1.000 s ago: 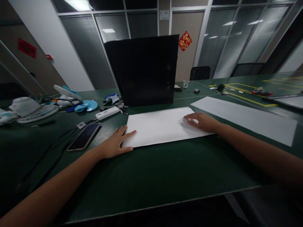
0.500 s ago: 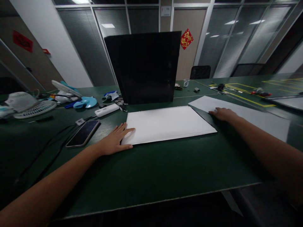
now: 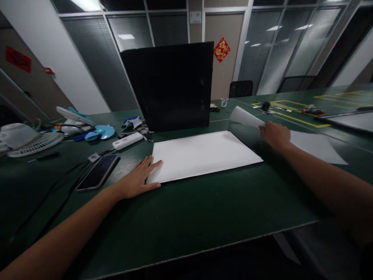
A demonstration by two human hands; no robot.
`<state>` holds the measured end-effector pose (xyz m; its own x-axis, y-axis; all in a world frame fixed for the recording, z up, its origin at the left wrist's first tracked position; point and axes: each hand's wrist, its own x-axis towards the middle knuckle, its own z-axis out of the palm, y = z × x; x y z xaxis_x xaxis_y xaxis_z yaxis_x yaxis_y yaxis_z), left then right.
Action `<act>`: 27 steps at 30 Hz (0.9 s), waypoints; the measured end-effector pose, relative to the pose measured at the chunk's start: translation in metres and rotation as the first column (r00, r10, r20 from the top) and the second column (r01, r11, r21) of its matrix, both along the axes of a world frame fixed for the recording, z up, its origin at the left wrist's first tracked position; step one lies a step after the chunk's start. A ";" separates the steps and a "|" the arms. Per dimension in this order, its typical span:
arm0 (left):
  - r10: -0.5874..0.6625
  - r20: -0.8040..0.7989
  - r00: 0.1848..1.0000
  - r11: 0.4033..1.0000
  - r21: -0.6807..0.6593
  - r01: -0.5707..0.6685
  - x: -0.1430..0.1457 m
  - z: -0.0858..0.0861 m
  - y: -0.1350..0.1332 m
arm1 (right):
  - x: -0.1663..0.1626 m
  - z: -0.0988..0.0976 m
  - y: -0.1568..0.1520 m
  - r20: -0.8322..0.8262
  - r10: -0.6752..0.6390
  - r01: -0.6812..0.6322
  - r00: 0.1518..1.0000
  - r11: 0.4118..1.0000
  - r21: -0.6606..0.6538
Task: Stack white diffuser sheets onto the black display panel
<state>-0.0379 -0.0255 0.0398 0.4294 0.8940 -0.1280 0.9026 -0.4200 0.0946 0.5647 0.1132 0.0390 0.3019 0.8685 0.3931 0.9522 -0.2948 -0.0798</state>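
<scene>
Under my left hand (image 3: 138,179) is the left edge of a flat white panel (image 3: 204,155) with a thin black border, lying on the green table. The fingers are spread, with the thumb along the near left corner. Right of the panel, my right hand (image 3: 275,135) is closed on the near edge of a white sheet (image 3: 316,144). The sheet bends upward at its left part, and its right part droops toward the table. A large black panel (image 3: 169,85) stands upright behind the white panel.
A phone (image 3: 98,172) and cables lie to the left. Farther back are a white power bank-like device (image 3: 127,140), a blue item (image 3: 100,132) and a white fan (image 3: 32,140). Tools (image 3: 311,111) and yellow tape lines are at the right, beside another framed panel (image 3: 352,120).
My right hand has gripped the white sheet and raised its edge, so the sheet now bends. My left hand stays on the panel. The whole view has shifted slightly.
</scene>
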 end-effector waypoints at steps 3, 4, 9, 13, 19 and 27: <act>-0.004 -0.002 1.000 1.000 -0.009 0.004 0.000 -0.001 0.001 | -0.029 0.011 -0.016 0.038 0.152 -0.155 0.988 0.983 0.093; -0.008 -0.002 1.000 1.000 -0.016 0.008 0.000 -0.001 0.002 | -0.040 0.012 -0.022 0.049 0.246 -0.249 0.968 0.964 0.096; -0.009 -0.007 1.000 0.999 -0.035 0.008 -0.001 -0.002 0.002 | -0.099 0.006 -0.051 -0.025 0.742 -0.738 0.670 0.663 -0.125; -0.015 -0.003 1.000 1.000 -0.026 0.015 -0.001 -0.002 0.002 | -0.133 -0.007 -0.066 -0.141 0.868 -0.867 0.476 0.436 -0.240; -0.027 -0.003 1.000 1.000 -0.007 0.027 -0.003 -0.005 0.003 | -0.115 -0.005 -0.047 -0.033 0.716 -0.715 0.697 0.690 -0.116; -0.013 0.016 1.000 1.000 -0.003 0.013 -0.004 -0.007 0.004 | -0.035 -0.004 -0.013 -0.055 0.125 -0.135 0.991 0.957 -0.258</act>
<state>-0.0416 -0.0216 0.0330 0.4433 0.8878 -0.1238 0.8952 -0.4316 0.1107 0.5295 0.1000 0.0348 0.1899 0.9720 0.1386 0.9814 -0.1841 -0.0538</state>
